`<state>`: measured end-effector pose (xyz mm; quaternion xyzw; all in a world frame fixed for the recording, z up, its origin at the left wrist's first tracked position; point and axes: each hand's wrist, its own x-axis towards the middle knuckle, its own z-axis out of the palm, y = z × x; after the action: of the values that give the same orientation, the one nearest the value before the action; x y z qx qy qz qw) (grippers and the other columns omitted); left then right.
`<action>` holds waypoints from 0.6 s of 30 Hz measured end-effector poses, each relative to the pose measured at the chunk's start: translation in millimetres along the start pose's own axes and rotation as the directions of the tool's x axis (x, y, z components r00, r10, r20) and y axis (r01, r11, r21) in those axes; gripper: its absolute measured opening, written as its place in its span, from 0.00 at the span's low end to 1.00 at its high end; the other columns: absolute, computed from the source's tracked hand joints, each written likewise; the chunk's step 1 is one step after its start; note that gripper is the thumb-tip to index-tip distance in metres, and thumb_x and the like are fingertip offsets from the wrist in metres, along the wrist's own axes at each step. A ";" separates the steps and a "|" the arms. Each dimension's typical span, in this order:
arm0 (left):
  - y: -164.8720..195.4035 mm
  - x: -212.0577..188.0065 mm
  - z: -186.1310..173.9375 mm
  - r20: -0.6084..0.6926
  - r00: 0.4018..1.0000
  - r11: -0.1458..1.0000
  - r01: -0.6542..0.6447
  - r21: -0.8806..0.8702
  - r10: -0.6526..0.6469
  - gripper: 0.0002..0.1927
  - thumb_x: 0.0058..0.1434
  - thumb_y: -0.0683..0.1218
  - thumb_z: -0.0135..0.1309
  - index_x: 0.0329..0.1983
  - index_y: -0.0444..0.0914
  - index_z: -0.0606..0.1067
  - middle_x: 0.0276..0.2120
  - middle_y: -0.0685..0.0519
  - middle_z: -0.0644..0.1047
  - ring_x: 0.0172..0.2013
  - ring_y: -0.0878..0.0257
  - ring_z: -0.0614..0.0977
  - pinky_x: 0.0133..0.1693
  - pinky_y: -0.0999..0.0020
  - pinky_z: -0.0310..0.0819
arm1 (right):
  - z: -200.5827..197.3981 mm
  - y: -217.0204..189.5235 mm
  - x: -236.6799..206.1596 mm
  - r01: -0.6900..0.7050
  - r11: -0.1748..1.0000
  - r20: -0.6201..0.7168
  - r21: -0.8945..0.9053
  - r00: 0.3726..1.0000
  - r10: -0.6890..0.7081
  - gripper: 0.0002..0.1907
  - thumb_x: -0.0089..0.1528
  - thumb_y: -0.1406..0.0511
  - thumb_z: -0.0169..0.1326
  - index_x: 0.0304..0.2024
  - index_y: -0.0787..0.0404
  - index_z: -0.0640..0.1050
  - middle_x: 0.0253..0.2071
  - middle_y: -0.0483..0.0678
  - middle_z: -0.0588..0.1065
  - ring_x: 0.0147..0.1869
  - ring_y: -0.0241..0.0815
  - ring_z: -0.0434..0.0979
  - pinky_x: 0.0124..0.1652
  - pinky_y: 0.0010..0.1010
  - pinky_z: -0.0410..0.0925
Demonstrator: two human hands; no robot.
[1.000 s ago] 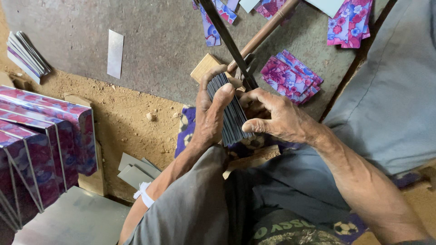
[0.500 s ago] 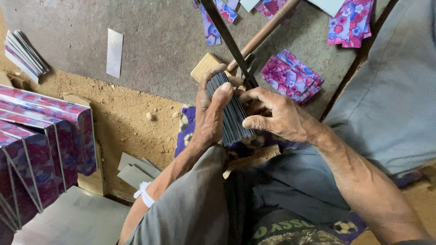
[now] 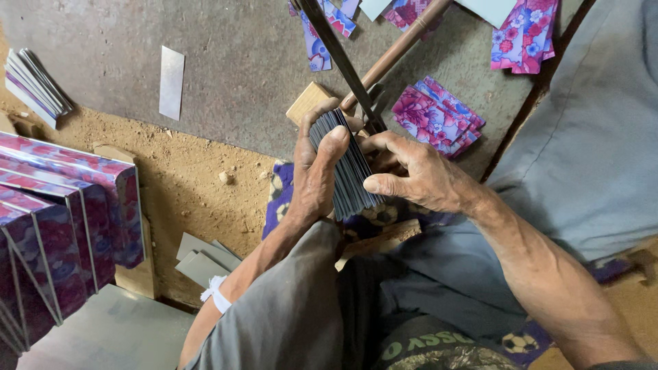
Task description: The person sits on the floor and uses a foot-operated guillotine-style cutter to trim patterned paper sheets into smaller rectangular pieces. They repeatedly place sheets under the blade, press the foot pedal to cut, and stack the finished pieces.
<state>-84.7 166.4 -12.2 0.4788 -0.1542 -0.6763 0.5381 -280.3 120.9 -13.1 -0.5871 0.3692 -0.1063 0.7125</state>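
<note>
From the head view, your left hand [image 3: 317, 175] wraps the stack of dark cards [image 3: 346, 168] — thumb over its top edge, fingers clamped behind. Your right hand [image 3: 411, 175] presses its curled fingers against the stack's right side, just below the metal blade [image 3: 339, 58].

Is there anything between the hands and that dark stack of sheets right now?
Nothing visible. The left hand wraps the dark stack of sheets directly, thumb pressed on its upper edge. The right hand touches the stack's other side with its fingers. The metal blade and wooden handle lie beyond the stack, not between it and either hand.
</note>
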 end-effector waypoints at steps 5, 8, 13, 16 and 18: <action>-0.2 0.7 0.0 -0.002 1.000 1.000 -0.003 0.012 0.003 0.25 0.71 0.45 0.51 0.69 0.35 0.61 0.50 0.46 0.75 0.49 0.59 0.79 0.53 0.61 0.79 | -0.3 2.2 -1.5 0.002 1.000 -0.001 0.001 1.000 -0.002 0.33 0.62 0.53 0.59 0.64 0.63 0.69 0.56 0.53 0.77 0.57 0.43 0.81 0.54 0.36 0.73; -0.1 0.6 0.9 -0.042 0.999 0.997 0.000 0.082 0.003 0.25 0.70 0.45 0.52 0.68 0.36 0.63 0.48 0.48 0.76 0.47 0.62 0.78 0.52 0.65 0.77 | -1.2 0.2 -3.8 -0.003 0.996 -0.034 -0.085 0.999 0.000 0.28 0.62 0.56 0.59 0.60 0.63 0.71 0.51 0.51 0.79 0.54 0.41 0.82 0.51 0.36 0.73; 1.6 0.0 3.9 -0.139 0.989 0.986 0.075 0.147 -0.054 0.26 0.67 0.48 0.54 0.67 0.39 0.65 0.43 0.54 0.75 0.43 0.67 0.76 0.49 0.69 0.74 | -18.1 -12.2 -8.2 -0.073 0.943 -0.148 -0.326 0.989 0.025 0.12 0.63 0.60 0.58 0.44 0.61 0.78 0.32 0.48 0.80 0.36 0.39 0.83 0.37 0.34 0.74; 2.9 0.4 6.8 -0.184 0.982 0.983 0.061 0.172 -0.029 0.27 0.66 0.48 0.55 0.67 0.39 0.66 0.41 0.53 0.76 0.42 0.66 0.76 0.49 0.68 0.74 | -34.8 -14.8 -14.8 -0.155 0.954 -0.228 -0.256 0.969 0.096 0.11 0.64 0.60 0.55 0.39 0.61 0.80 0.28 0.48 0.79 0.31 0.43 0.78 0.31 0.36 0.71; 4.6 1.3 7.7 -0.195 0.980 0.983 0.078 0.164 -0.045 0.27 0.65 0.49 0.55 0.67 0.39 0.66 0.41 0.53 0.75 0.42 0.67 0.75 0.48 0.68 0.74 | -34.0 -10.2 -13.2 0.015 0.958 -0.149 -0.286 0.987 -0.060 0.14 0.64 0.57 0.58 0.40 0.62 0.79 0.31 0.46 0.80 0.34 0.38 0.80 0.34 0.32 0.73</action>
<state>-88.2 161.2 -5.6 0.5903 -0.1444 -0.6280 0.4861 -308.9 99.9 0.2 -0.6800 0.4241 -0.1113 0.5877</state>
